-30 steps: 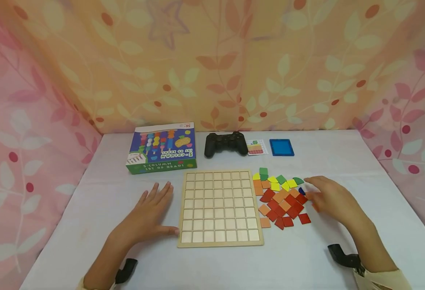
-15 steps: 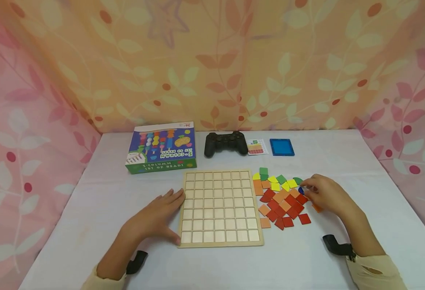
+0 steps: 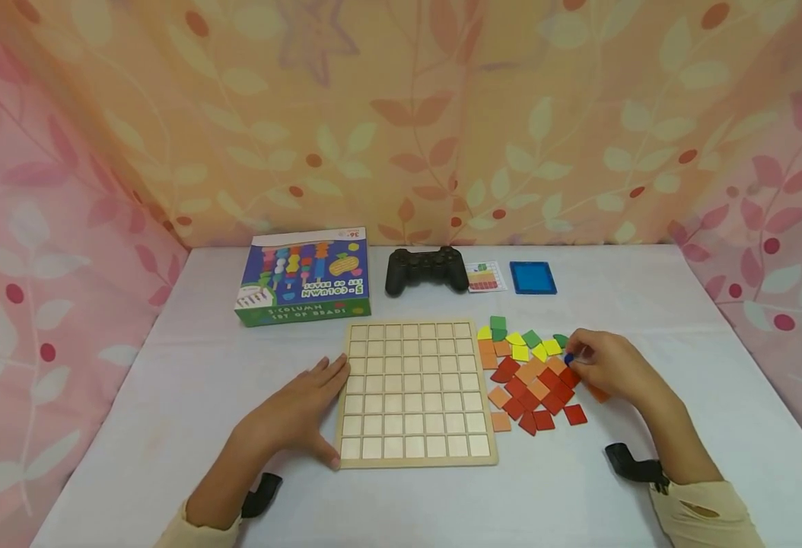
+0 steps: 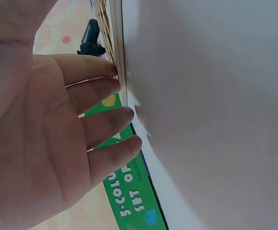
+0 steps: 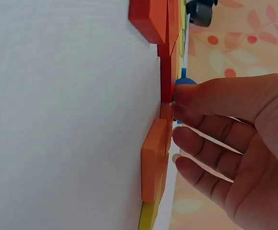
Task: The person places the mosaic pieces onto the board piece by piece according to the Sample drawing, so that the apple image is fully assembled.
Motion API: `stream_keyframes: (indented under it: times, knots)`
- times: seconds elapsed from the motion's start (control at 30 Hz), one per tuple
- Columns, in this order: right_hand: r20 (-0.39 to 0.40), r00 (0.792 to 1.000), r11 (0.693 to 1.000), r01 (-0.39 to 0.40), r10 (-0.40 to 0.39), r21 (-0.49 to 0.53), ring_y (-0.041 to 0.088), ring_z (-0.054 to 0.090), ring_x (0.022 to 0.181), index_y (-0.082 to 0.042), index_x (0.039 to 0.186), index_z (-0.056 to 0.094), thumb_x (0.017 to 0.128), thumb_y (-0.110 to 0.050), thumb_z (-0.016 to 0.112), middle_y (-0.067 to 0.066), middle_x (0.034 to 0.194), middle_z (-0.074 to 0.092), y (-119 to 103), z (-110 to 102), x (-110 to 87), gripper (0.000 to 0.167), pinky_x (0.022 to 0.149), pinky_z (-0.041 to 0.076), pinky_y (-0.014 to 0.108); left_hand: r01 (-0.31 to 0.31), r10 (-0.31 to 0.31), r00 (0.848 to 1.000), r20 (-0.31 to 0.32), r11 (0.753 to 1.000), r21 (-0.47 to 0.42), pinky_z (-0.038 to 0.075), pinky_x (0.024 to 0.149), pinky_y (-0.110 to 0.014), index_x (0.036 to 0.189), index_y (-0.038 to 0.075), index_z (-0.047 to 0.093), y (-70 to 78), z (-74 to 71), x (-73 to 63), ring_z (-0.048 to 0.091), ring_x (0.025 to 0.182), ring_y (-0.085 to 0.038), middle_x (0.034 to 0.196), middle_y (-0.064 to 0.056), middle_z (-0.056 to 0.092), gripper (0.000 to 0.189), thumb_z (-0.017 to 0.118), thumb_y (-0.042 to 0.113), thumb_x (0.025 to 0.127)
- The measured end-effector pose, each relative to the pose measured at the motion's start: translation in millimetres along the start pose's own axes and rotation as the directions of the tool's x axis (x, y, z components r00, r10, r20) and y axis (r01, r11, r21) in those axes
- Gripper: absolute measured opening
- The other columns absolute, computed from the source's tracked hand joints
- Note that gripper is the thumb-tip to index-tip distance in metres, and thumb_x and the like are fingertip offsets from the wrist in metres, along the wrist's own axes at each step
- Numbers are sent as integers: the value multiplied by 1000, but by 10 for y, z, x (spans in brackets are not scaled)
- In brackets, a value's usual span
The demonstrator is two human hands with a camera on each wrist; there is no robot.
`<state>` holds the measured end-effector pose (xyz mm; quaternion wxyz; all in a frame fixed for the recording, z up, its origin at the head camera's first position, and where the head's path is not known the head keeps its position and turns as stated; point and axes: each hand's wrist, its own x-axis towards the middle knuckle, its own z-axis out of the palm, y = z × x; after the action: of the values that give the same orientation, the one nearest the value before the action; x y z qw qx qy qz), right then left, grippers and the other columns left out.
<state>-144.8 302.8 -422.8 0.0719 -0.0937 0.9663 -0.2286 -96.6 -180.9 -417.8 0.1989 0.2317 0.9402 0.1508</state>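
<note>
A pale wooden grid board (image 3: 411, 462) with square cells lies on the white table. My left hand (image 3: 298, 411) rests at its left edge, fingers spread and straight, thumb at the lower left corner; the left wrist view shows the open palm and fingertips (image 4: 124, 115) along the board's side. To the right of the board, my right hand (image 3: 613, 369) pinches a small blue piece (image 5: 184, 82) between thumb and forefinger. Around it lie flat red tiles (image 3: 520, 392), orange tiles (image 3: 499, 396), yellow tiles (image 3: 520, 353) and green tiles (image 3: 531, 339). An orange tile (image 5: 150, 163) lies below the right fingers.
Behind the board stand a bead-set box (image 3: 305, 274), a black game controller (image 3: 427, 271), a small picture card (image 3: 485, 278) and a blue square frame (image 3: 533, 278). Patterned curtains (image 3: 415, 137) close off the back and sides of the table.
My left hand has moved right onto the board's edge. My right fingers have closed on the blue piece, which lay on the table beforehand. Tiles and board have stayed put.
</note>
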Motion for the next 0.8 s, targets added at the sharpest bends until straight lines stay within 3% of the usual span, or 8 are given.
stream_keyframes:
  times: [0.33,0.53,0.8]
  knots:
    - [-44,998,995,52,-48,90,29,62,92,-4,108,71,90,-4,72,11,100,69,-186,-13,92,19,80,59,48,18,-17,1000,12,1000,-14,21,119,-51,157,0,26,46,-27,-17,13,151,-36,165,-13,17,138,97,52,51]
    - [-30,997,985,75,-71,156,28,63,94,-3,110,72,92,-2,70,13,105,70,-543,81,277,18,83,59,47,10,-10,1000,16,1000,-14,21,119,-52,157,-2,25,61,-49,-26,13,151,-37,165,-15,17,138,97,51,52]
    - [13,991,966,126,-133,227,24,60,88,-4,109,74,93,-4,70,5,98,69,-1057,313,557,17,84,58,39,11,-11,1000,8,999,-39,22,119,-51,157,-2,25,59,-40,-33,16,151,-34,165,-14,16,138,97,49,51]
